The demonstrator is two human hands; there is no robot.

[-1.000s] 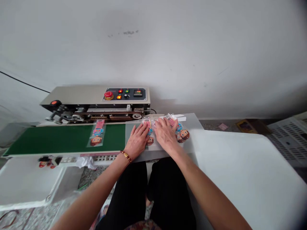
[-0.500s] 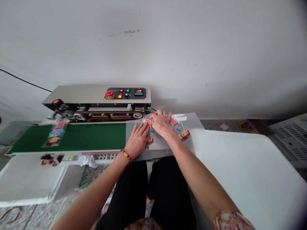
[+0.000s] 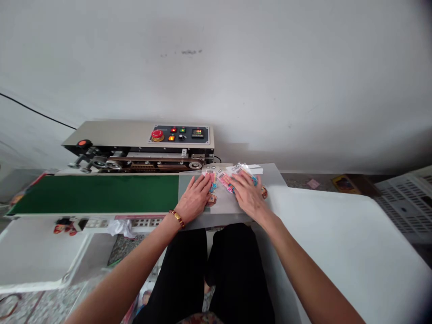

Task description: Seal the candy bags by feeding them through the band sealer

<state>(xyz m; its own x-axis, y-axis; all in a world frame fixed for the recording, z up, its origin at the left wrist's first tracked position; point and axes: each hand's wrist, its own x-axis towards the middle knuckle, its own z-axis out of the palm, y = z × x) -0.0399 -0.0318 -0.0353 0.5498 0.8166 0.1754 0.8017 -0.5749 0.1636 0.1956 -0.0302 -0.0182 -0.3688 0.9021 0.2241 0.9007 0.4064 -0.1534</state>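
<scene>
My left hand (image 3: 195, 195) lies flat with fingers extended, its fingertips against a clear packet (image 3: 212, 185) holding a colourful cartoon print. To its right, my right hand (image 3: 249, 194) rests palm down with spread fingers over more such packets. A pink-topped packet (image 3: 224, 180) pokes out left of its fingers, and another packet (image 3: 243, 170) shows above them. The right fingers partly cover these prints. Both hands are on a pale sheet (image 3: 222, 218) at the right end of the green belt (image 3: 111, 193).
Behind the belt stands a sealing machine (image 3: 135, 135) with rollers, a red stop button (image 3: 157, 134) and lit switches. A white table surface (image 3: 330, 229) extends at right. Below the belt's left end is a white bin (image 3: 37, 256). A plastic crate (image 3: 408, 198) stands far right.
My right hand has moved right, off the left packet's top, and flattened over the right-hand packets. The middle packet has come into sight. The packet near the belt's left end is off the green surface.
</scene>
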